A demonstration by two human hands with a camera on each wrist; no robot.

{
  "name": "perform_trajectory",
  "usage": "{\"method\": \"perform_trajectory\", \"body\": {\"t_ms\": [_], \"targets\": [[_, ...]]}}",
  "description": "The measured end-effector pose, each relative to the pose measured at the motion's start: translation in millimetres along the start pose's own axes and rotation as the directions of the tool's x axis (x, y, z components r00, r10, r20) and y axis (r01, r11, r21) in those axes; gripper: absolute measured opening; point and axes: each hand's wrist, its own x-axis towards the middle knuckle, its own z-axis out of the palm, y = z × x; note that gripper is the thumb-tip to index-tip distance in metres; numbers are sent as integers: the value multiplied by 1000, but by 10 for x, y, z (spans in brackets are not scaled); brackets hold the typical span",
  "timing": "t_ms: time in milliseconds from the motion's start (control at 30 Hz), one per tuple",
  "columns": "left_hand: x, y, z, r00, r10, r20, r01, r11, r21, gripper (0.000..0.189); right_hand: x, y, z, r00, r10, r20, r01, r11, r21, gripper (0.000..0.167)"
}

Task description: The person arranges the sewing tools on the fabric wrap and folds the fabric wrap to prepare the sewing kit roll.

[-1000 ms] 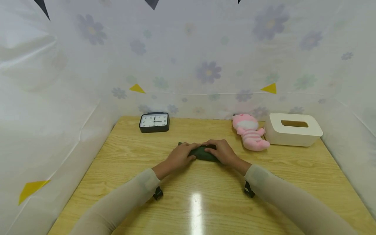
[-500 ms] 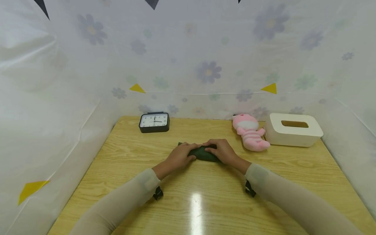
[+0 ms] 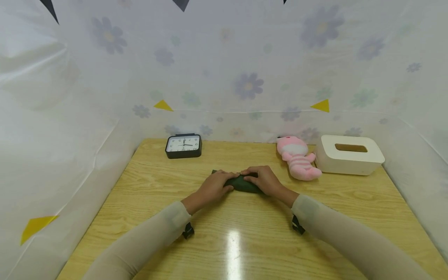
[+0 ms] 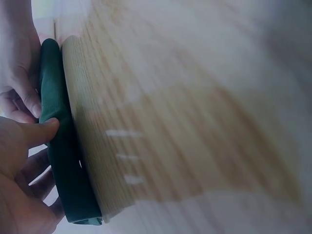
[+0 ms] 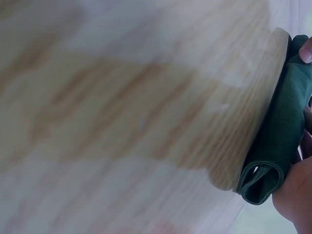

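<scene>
A dark green, soft, pouch-like item (image 3: 245,185) lies lengthwise at the middle of the wooden table. My left hand (image 3: 216,186) grips its left part, thumb on the near side and fingers over the far side. From the right, my right hand (image 3: 268,182) holds the other part, with its fingertips close to the left ones at the top edge. In the left wrist view, the left thumb presses on the green item (image 4: 68,156). The right wrist view shows folded layers at one end of the green item (image 5: 279,126).
A black alarm clock (image 3: 183,146) stands at the back left of the table (image 3: 147,202). At the back right lies a pink striped plush toy (image 3: 299,159), beside a white tissue box (image 3: 348,165). Flower-patterned sheeting (image 3: 217,70) encloses the back and sides.
</scene>
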Motion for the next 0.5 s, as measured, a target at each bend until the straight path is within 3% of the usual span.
{"method": "perform_trajectory", "body": {"t_ms": [500], "targets": [[-3, -20, -16, 1000, 17, -8, -17, 1000, -15, 54, -6, -16, -24, 998, 68, 20, -68, 997, 21, 24]]}}
